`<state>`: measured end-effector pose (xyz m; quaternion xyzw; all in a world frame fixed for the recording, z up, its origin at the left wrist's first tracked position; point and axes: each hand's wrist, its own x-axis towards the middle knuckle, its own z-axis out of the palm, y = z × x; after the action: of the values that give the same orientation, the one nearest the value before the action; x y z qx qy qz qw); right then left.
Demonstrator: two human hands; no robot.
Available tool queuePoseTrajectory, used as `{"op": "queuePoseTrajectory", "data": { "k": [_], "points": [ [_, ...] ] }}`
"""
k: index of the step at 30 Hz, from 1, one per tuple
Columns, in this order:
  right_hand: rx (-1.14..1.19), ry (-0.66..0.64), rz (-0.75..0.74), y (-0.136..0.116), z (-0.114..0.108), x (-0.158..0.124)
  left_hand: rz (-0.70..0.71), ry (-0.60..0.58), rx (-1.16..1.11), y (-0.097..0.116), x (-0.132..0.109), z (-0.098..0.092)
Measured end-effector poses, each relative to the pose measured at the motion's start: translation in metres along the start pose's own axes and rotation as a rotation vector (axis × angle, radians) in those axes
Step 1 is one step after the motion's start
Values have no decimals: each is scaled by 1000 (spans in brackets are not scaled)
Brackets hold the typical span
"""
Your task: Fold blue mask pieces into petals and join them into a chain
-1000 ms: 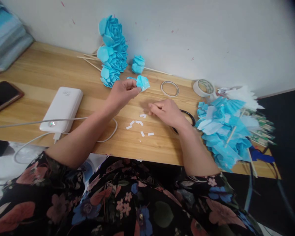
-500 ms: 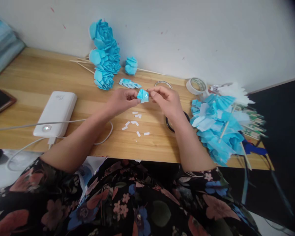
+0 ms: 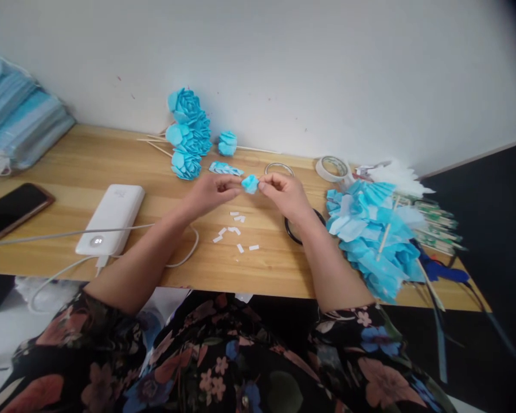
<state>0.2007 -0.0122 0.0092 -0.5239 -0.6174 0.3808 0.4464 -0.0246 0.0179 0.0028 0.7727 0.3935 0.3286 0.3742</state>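
Between my two hands, above the middle of the table, is a small blue paper petal (image 3: pixel 250 184). My left hand (image 3: pixel 212 192) pinches its left edge with thumb and fingers. From the other side my right hand (image 3: pixel 284 194) pinches its right edge. Just behind lies a folded strip of blue petals (image 3: pixel 226 168). Several small white strips (image 3: pixel 237 218) are scattered on the wood in front of the hands. A roll of tape (image 3: pixel 279 169) lies flat behind my right hand, and a black ring-shaped roll (image 3: pixel 293 231) is partly hidden under my right forearm.
Blue paper flowers (image 3: pixel 188 135) on sticks and a single flower (image 3: pixel 227 143) lie by the wall. At right are a white tape roll (image 3: pixel 333 168) and a pile of blue paper (image 3: pixel 365 229). A power bank (image 3: pixel 110 221), cable and phone (image 3: pixel 15 211) lie at left.
The view has tilted up, so everything sits lower in the picture. The petal between my fingers has turned and now looks more cupped; both hands keep their pinch on it.
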Motion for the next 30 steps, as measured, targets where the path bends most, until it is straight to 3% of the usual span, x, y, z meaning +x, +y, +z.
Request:
{"op": "queuePoseTrajectory", "data": {
  "k": [3,7,11,16,22,30],
  "points": [
    [121,144,13,-1,-4,3,-8,173,112,13,10,-18],
    [375,225,86,-1,-7,7,37,232,387,27,45,-34],
    [546,222,104,-2,-10,8,-16,112,633,25,88,-29],
    [596,220,117,-1,-12,8,-168,-187,870,21,117,-17],
    [599,213,122,0,-11,9,-179,-422,1035,27,127,-13],
    [625,222,122,-2,-13,9,-171,-489,1061,24,126,-5]
  ]
}}
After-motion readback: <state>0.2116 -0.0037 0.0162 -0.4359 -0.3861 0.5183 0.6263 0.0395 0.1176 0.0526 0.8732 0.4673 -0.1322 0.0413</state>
